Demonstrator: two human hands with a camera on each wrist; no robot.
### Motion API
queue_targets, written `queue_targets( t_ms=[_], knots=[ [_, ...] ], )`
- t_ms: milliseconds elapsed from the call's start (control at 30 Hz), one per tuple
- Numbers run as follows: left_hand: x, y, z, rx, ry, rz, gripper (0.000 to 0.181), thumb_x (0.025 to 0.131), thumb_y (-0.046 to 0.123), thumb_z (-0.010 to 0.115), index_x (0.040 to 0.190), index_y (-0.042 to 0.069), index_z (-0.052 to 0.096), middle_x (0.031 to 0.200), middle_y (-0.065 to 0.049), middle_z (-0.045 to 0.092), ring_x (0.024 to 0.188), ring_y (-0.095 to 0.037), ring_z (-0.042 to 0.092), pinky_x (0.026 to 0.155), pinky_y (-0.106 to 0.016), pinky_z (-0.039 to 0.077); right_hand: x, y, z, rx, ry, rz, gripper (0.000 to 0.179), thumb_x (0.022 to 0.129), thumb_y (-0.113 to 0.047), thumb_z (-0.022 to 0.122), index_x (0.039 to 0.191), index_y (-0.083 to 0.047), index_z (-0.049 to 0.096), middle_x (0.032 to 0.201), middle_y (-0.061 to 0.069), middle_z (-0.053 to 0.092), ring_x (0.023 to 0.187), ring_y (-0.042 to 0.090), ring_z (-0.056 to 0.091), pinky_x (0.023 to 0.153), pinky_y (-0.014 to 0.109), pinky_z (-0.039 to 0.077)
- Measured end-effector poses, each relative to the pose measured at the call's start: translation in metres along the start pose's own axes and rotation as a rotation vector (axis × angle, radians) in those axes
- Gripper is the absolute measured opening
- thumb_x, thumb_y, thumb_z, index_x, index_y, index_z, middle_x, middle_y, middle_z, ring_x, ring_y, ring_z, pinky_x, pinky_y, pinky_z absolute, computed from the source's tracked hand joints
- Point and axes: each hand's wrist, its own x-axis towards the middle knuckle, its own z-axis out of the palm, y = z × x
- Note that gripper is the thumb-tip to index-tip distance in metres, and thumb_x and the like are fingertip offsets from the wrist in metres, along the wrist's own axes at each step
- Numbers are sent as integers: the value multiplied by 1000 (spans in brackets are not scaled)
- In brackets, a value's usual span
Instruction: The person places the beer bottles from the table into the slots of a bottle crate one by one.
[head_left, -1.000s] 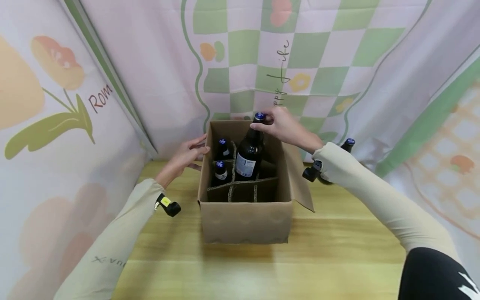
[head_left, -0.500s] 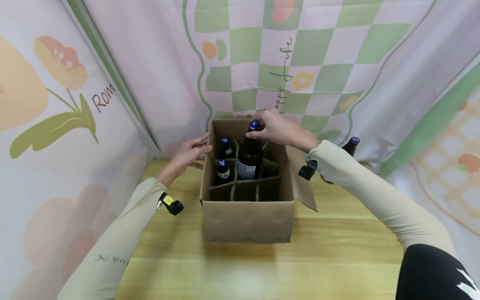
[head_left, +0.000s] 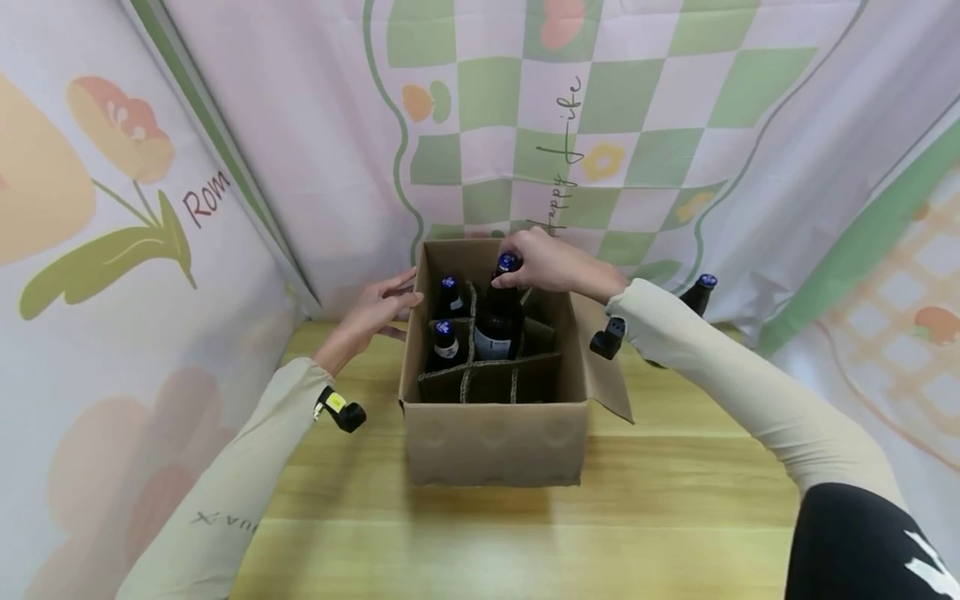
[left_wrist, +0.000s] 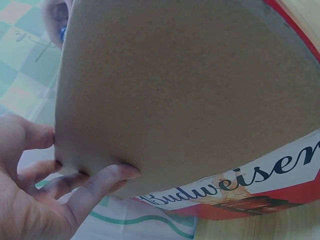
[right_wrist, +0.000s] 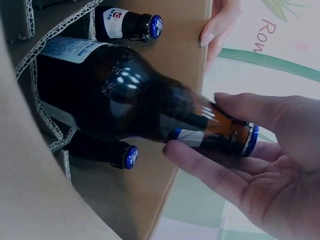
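My right hand grips a dark brown beer bottle by the neck, just below its blue cap, thumb on one side and fingers on the other. The bottle stands inside the open cardboard box, in a middle slot of the divider, its pale label partly below the divider's top. My left hand rests against the box's left side at the rim. In the left wrist view its fingertips press on the brown cardboard. Two capped bottles sit in the left slots.
One more bottle stands on the wooden table to the right, partly hidden by my right sleeve. A box flap sticks out on the right. A patterned curtain hangs close behind the box.
My right hand has lowered the bottle deeper into the slot, so less of its label shows above the divider. My left hand has stayed at the box's left side.
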Motion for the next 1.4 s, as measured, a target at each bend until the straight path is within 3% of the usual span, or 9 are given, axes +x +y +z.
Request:
queue_targets(
  t_ms=[133,233,367,500,667,967,1233,1400],
  knots=[
    [0,0,-1,5,3,-1,67,106,19,59,166,29,29,165,-16,40,138,-40,53,78,-34,66,5,-2,5,-7,-38,15,21,97,-20,76,101,0,69,87,10,69,63,16,63,52,21,50],
    [0,0,-1,8,8,0,67,106,19,59,166,29,29,165,-16,41,137,-40,54,78,-34,66,8,-5,12,-42,-75,-20,21,94,-17,80,100,1,71,91,11,71,67,18,65,57,24,54],
    [0,0,0,7,8,2,67,106,20,60,165,29,30,164,-16,43,134,-40,57,77,-34,67,11,-7,24,-96,-165,-90,21,90,-12,82,103,2,74,99,14,73,77,20,65,69,31,58],
    [0,-1,0,5,3,4,67,106,20,59,166,29,29,164,-16,42,134,-40,57,78,-34,67,12,-8,29,-128,-221,-102,21,89,-9,82,107,0,76,110,15,74,92,25,67,81,40,60],
    [0,-1,-2,-3,12,1,67,106,19,59,166,29,29,163,-17,44,132,-40,58,75,-33,66,13,-7,26,-107,-210,-105,21,90,-9,81,108,-1,76,112,15,75,104,29,70,89,44,61],
    [2,0,-1,-6,17,6,67,106,19,60,165,29,31,160,-18,48,126,-37,61,75,-33,67,14,-4,20,-7,-129,-89,5,90,-3,78,93,-2,75,89,7,78,84,21,72,73,31,61],
    [2,1,1,-9,1,2,68,105,18,61,165,29,31,162,-19,45,131,-41,59,78,-35,67,8,-1,20,-20,-151,-65,4,93,-8,78,93,-5,75,90,5,78,84,19,70,75,34,60],
    [2,0,0,-12,-7,-1,68,106,18,60,166,28,29,165,-17,41,134,-40,56,79,-35,67,3,2,16,4,-103,-76,4,96,-7,73,95,-5,76,90,5,78,83,18,71,75,34,60]
  ],
)
